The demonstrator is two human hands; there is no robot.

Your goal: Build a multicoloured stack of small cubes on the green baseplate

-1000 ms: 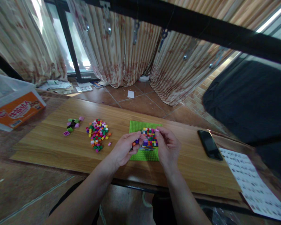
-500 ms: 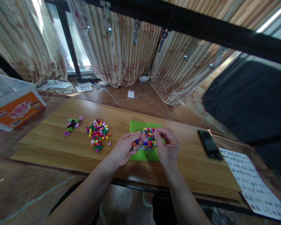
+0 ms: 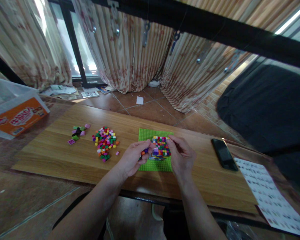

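A many-coloured block of small toy bricks (image 3: 161, 146) stands on a green studded baseplate (image 3: 155, 165), between my two hands. My left hand (image 3: 133, 158) is closed at the block's left side, with several small bricks (image 3: 144, 152), orange and purple among them, held in its curled fingers. Thumb and forefinger of my right hand (image 3: 182, 155) come together at the block's upper right corner. Whatever is between those fingertips is too small and covered to make out.
Loose coloured bricks (image 3: 105, 141) lie piled left of the baseplate, and larger pink, green and black pieces (image 3: 77, 132) farther left. A clear plastic box (image 3: 15, 90) stands at the far left. To the right are a black phone (image 3: 224, 155) and a printed sheet (image 3: 267, 190).
My right hand's fingertips shifted slightly left, then back right along the block's top right edge. A pinkish brick seen at them earlier is no longer visible. My left hand stays in place.
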